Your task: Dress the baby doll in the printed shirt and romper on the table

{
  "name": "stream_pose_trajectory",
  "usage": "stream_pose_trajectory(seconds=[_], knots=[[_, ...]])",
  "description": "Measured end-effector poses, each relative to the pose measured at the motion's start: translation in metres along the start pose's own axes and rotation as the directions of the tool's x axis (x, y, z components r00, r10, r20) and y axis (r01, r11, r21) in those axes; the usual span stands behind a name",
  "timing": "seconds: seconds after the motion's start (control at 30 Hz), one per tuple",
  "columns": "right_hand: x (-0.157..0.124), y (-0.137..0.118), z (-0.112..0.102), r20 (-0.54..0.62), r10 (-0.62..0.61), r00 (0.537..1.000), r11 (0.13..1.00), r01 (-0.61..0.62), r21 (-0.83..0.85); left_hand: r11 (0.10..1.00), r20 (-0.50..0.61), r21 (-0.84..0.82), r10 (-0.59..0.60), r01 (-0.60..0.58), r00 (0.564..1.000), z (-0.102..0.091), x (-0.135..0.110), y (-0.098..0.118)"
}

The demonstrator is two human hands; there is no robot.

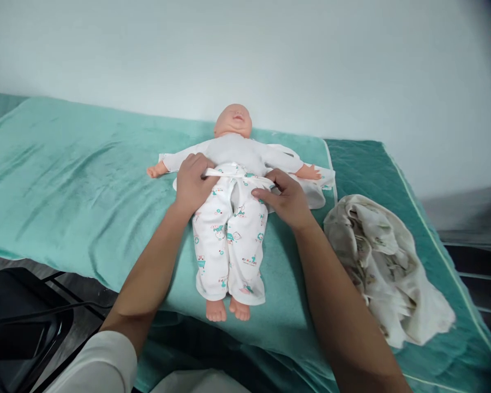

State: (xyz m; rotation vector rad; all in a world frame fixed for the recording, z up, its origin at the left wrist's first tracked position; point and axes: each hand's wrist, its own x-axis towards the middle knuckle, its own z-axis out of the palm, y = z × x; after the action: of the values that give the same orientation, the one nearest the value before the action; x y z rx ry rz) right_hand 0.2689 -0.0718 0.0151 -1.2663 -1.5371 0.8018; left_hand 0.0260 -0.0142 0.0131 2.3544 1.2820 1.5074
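A baby doll lies on its back on a teal blanket, head toward the wall, dressed in a white top and printed white trousers. My left hand is closed on the trousers' waistband at the doll's right hip. My right hand pinches the waistband at the other hip. A white tie strip runs across the doll's waist between my two hands. The doll's bare feet point toward me.
A crumpled patterned cream cloth lies on the blanket to the right of the doll. A white garment is spread under the doll's far arm. A black chair stands at the lower left, beside the bed edge.
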Motion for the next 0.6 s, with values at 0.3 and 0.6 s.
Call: stream_pose_trajectory(seconds=[0.3, 0.6], knots=[[0.001, -0.004, 0.014, -0.139, 0.066, 0.988, 0.994, -0.077, -0.073, 0.974, 0.038, -0.111, -0.194, 0.197, 0.98, -0.01, -0.02, 0.012], [0.004, -0.003, 0.014, -0.091, 0.095, 0.991, 0.995, -0.097, -0.017, 0.892, 0.016, -0.252, -0.384, 0.376, 0.923, -0.009, -0.014, 0.014]])
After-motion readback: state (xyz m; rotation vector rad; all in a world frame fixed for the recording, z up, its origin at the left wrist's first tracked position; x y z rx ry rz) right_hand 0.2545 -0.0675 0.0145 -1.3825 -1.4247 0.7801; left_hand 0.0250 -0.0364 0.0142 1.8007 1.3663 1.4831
